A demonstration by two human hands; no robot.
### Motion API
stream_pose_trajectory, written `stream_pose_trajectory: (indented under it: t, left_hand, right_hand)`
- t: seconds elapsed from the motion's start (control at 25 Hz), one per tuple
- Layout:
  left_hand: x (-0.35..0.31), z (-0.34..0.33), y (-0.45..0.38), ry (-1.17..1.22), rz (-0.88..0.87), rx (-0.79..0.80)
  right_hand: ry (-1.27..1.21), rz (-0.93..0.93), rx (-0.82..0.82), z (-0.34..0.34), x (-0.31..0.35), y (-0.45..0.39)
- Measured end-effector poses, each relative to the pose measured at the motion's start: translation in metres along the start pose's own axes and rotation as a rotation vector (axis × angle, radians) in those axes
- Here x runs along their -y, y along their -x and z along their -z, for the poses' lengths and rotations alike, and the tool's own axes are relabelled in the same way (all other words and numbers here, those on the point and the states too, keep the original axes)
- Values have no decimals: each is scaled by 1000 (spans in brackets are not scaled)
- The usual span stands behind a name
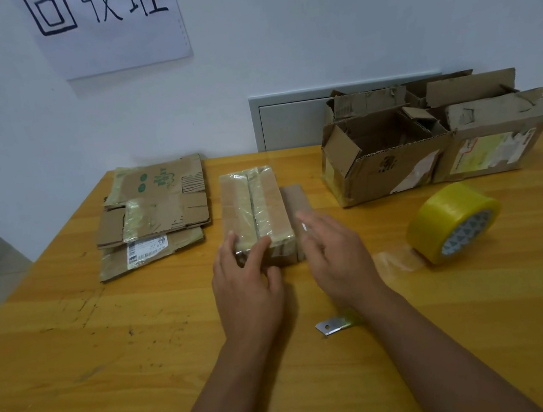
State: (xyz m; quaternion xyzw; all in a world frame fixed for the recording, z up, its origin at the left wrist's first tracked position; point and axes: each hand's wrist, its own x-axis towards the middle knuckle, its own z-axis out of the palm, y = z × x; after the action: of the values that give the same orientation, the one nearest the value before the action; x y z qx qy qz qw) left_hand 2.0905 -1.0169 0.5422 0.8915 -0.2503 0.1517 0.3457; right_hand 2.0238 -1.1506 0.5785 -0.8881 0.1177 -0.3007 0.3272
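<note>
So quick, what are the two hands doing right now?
Left hand: grips the near end of the taped cardboard box.
Right hand: open, fingers straight, beside the box; contact unclear.

Brown taped box [255, 208] at centre. Yellow tape roll [451, 221] at three o'clock, white-grey triangle-patterned core. Orange-yellow wood-grain table [109, 348]. Green-printed brown flattened cartons [157, 214] at ten o'clock.

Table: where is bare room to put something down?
Bare table: near left, before the flattened cardboard; near right, below the tape roll. Crowded: taped box at centre; open boxes far right; blade beside the right forearm.
</note>
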Motion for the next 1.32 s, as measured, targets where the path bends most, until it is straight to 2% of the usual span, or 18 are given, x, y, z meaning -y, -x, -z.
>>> stream_pose_trajectory:
  t: [0.04, 0.08, 0.2, 0.32, 0.44, 0.64, 0.76, 0.88, 1.04, 1.32]
  left_hand:
    - [-1, 0, 1, 10, 4, 0]
    - [-2, 2, 2, 30, 17, 3]
    - [-5, 7, 3, 154, 136, 27]
    - [-5, 13, 4, 330, 243, 34]
    - [-10, 22, 3, 421, 355, 28]
    - [-12, 30, 3, 573, 365, 14]
    - [0, 35, -6, 713, 451, -23]
    - [11, 41, -16, 800, 509, 0]
    - [19, 45, -20, 826, 465, 91]
    - [30, 40, -20, 845, 409, 106]
  right_hand:
    - [-16, -64, 115, -4, 1, 3]
    - [-17, -104, 163, -7, 1, 6]
    - [-122, -222, 126, -12, -3, 7]
    - [-130, -293, 191, -15, -5, 10]
    - [-126, -279, 226, -16, -2, 12]
    - [-70, -218, 207, -12, -5, 12]
    - [-228, -249, 228, -7, -12, 10]
    - [-412, -316, 169, -8, -22, 5]
    - [-331, -184, 228, -6, -23, 3]
    - [-27, -23, 142, -15, -23, -5]
